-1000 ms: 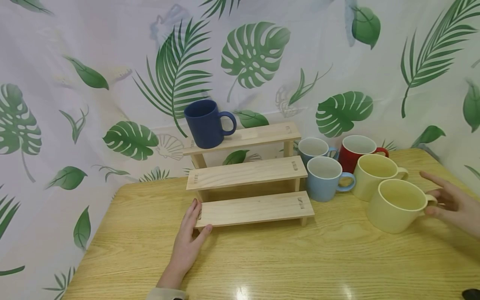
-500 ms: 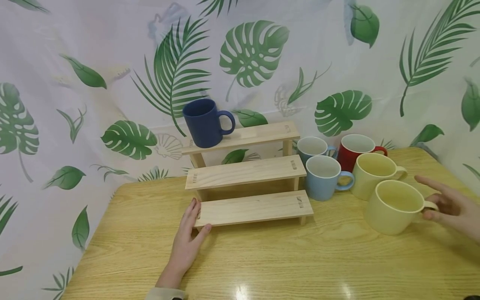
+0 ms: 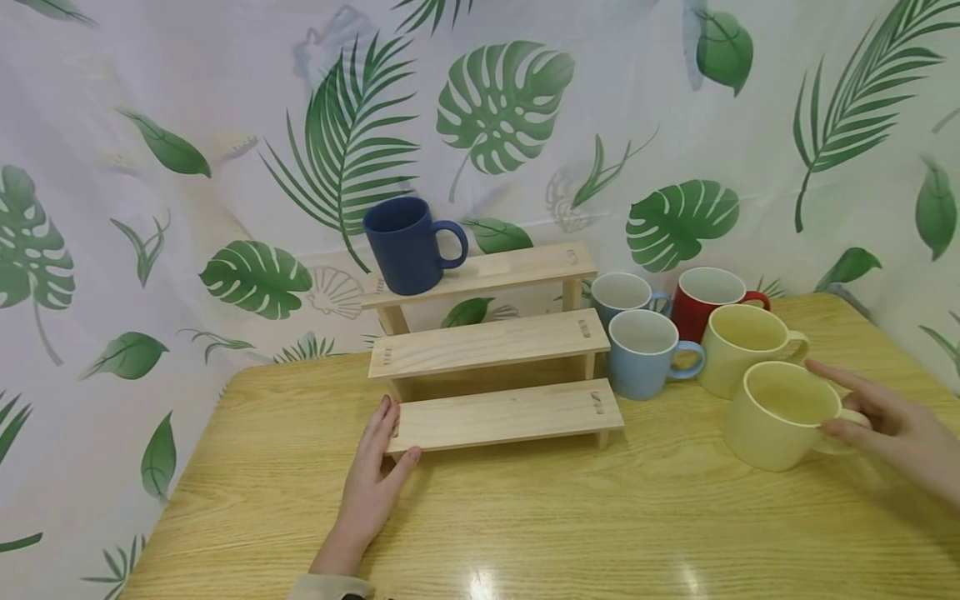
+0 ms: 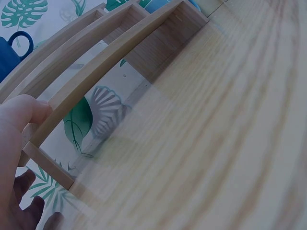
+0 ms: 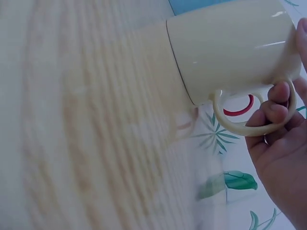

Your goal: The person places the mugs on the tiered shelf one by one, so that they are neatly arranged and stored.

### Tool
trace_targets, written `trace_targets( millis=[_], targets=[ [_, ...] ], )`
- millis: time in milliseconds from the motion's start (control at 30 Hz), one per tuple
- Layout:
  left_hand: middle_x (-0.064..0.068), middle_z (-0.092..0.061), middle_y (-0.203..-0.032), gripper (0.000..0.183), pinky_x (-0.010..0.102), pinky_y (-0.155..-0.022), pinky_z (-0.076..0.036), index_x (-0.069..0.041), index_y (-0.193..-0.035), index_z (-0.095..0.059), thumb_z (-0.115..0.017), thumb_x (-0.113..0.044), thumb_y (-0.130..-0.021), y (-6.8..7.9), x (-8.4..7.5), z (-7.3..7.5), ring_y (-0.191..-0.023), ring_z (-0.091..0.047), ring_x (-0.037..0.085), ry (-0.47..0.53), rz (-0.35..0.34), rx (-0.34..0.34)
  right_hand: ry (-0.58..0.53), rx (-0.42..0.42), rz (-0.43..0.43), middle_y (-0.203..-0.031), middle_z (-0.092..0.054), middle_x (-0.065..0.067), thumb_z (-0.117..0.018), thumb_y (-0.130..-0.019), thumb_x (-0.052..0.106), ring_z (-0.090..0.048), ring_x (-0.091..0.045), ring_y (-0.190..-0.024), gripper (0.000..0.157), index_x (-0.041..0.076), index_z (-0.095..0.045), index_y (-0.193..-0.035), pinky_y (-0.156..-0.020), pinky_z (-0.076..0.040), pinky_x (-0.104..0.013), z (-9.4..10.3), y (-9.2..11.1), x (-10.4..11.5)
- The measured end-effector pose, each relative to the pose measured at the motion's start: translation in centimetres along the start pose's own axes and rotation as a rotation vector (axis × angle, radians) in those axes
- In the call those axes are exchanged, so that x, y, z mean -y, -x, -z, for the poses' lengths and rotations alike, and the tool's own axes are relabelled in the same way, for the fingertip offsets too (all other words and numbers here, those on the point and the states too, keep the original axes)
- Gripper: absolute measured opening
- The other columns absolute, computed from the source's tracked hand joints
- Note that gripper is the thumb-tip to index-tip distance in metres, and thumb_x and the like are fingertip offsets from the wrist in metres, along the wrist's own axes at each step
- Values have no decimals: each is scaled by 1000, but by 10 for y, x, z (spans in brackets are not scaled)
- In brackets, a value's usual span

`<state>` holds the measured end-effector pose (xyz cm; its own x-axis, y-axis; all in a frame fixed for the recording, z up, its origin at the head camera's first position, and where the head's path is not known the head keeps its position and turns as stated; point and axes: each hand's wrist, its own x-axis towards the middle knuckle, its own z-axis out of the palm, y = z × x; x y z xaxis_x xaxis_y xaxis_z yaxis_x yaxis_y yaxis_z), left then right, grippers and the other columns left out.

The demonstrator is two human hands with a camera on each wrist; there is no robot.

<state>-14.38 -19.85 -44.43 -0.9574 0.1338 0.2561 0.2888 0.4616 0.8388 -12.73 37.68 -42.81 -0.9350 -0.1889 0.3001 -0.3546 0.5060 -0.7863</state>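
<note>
My right hand (image 3: pixel 885 425) grips the handle of the front yellow mug (image 3: pixel 772 433). In the right wrist view, fingers (image 5: pixel 276 112) pass through the handle loop and the mug (image 5: pixel 230 52) stands upright on the table. The index finger reaches toward the rim. My left hand (image 3: pixel 367 492) holds the left end of the lowest step of a three-tier wooden rack (image 3: pixel 502 417). Its thumb (image 4: pixel 36 110) lies at the front edge, with the other fingers around the end by the leg. A dark blue mug (image 3: pixel 408 250) stands on the top tier's left end.
Right of the rack, a light blue mug (image 3: pixel 645 358), a greyish-blue mug (image 3: pixel 618 292), a red mug (image 3: pixel 701 304) and a second yellow mug (image 3: pixel 742 350) stand close together on the wooden table (image 3: pixel 525 525). A leaf-patterned cloth (image 3: pixel 510 192) hangs behind.
My right hand has moved slightly left and its fingers have closed on the front yellow mug's handle. That mug has turned and shifted slightly. The left hand stays on the rack.
</note>
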Motion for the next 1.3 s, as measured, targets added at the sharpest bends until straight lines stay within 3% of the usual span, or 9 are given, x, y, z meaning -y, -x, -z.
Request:
trace_targets(
  millis=[67,167,233,300,533,933,1067,1267,1300],
  targets=[
    [12,-13,-158,65,55,-110,-19,-5,-151,-26,-59,-14,-96,1,-10,2,-139,-26,31,5,6,2,18,-4,-18,-70,-53,1,-58,-88,-13,-43,-10,-63,72,9,-31,-150,-55,-35,-24,-2,0,1],
    [13,-13,-158,64,54,-110,-20,-3,-150,-26,-59,-13,-96,2,-19,4,-139,-26,31,-5,16,7,44,0,-19,-105,-62,11,-60,-89,-8,-51,6,-79,72,12,-29,-151,-59,-38,-11,-4,0,2],
    [12,-13,-158,64,54,-110,-20,-3,-150,-26,-59,-13,-96,3,-21,5,-139,-26,31,-9,21,9,46,7,-22,-130,-50,20,-60,-90,-6,-49,16,-95,72,13,-28,-152,-69,-41,-6,-6,0,3],
    [9,-13,-158,64,54,-110,-20,-4,-151,-26,-58,-15,-96,3,-21,5,-139,-26,31,-11,25,10,34,6,-39,-140,-31,30,-60,-91,-4,-43,19,-107,72,14,-28,-152,-75,-43,-5,-8,0,3],
    [6,-13,-158,64,54,-110,-20,-6,-151,-26,-59,-16,-97,4,-19,6,-139,-27,30,-11,32,7,113,-74,-200,-139,-31,30,-63,-94,12,-42,19,-99,68,24,-30,-152,-72,-38,-4,-16,5,10],
    [11,-15,-158,65,56,-109,-20,-4,-150,-27,-60,-14,-96,2,-11,3,-138,-27,32,-6,20,-9,-1,-139,-287,-111,-55,27,-64,-93,13,-45,9,-98,67,31,-33,-149,-69,-37,-5,-21,9,19],
    [5,-14,-158,65,56,-109,-20,-11,-152,-26,-59,-20,-96,0,9,0,-139,-25,28,-15,-3,-13,-67,-186,-316,-112,-54,29,-65,-92,12,-44,9,-92,66,32,-36,-148,-69,-35,-4,-25,12,22],
    [2,-14,-159,67,54,-110,-20,-19,-153,-25,-58,-32,-96,-2,23,-1,-140,-24,22,-16,-22,-1,-328,-235,-320,-85,-63,16,-63,-91,1,-47,2,-76,63,26,-43,-145,-66,-36,-7,-31,11,25],
    [3,-14,-159,67,53,-110,-20,-20,-153,-25,-58,-33,-96,-2,23,-1,-140,-24,22,-13,-23,-1,-390,-237,-303,-91,-65,15,-62,-91,-1,-48,2,-77,62,23,-44,-145,-68,-37,-6,-33,10,25]
  ],
)
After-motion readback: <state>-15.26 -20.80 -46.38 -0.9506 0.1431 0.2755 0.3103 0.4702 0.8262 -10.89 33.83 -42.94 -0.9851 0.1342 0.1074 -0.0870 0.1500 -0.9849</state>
